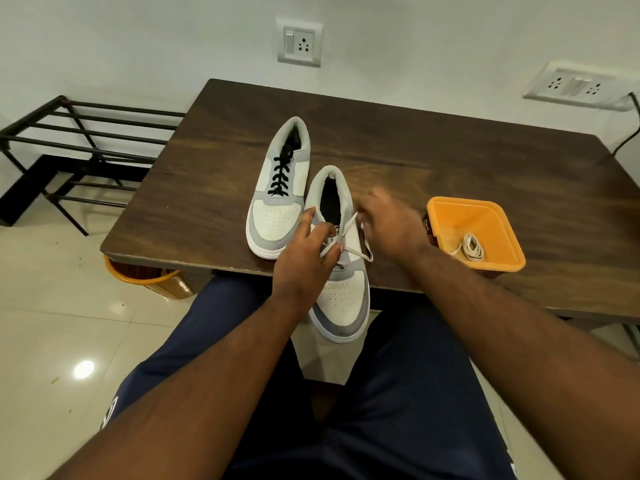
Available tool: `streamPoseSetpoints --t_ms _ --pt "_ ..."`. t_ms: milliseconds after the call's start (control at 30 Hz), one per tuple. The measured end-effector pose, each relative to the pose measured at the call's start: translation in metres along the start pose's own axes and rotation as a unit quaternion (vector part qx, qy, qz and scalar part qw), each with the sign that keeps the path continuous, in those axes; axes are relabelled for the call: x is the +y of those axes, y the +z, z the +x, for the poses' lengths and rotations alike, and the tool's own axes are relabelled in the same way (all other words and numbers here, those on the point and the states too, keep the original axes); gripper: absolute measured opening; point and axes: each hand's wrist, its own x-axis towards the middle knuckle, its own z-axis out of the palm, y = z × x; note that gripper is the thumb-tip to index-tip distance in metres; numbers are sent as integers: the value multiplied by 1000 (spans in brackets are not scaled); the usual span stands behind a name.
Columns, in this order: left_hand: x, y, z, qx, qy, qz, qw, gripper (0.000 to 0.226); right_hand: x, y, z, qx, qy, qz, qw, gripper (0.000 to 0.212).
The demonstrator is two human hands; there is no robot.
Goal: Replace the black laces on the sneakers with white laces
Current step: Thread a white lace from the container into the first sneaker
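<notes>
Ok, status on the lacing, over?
Left hand and right hand threading white lace on near sneaker. Far sneaker black-laced. Spare lace in orange tub. Nothing blocking.

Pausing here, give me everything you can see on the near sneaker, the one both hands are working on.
The near sneaker is a low-top, white with grey toe and heel panels, a white sole and a perforated toe. It lies upright, toe toward the person and hanging over the table edge, heel on the wood. No black lace is visible on it; a white lace crosses its eyelets, partly threaded, ends loose. The left hand rests on its lace area, pinching the lace; the blurred right hand is at its right side.
</notes>
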Motion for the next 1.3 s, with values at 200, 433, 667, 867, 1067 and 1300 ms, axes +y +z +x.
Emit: streamPoseSetpoints --t_ms 200,433,667,867,1067,1300 --pt "0 0 0 -12 -7 -7 1000 24 47 -64 52 134 142 -21 981 15" --pt "1 1 -2 -4 -8 -25 1000 24 7 -22 14 -47 53 132 989 13" --pt "3 0 -4 -1 -5 -13 1000 26 -8 9 -6 -86 5 39 996 15" --pt "5 0 -4 -13 -11 -25 1000 23 -2 -4 0 -65 -5 -53 997 20" --pt "1 -6 -34 -7 -16 -108 994 45 -8 24 -56 -35 146 314 937 45" --pt "-4 -3 -49 23 -5 -85 996 24 -33 23 -89 -69 217 321 919 27"
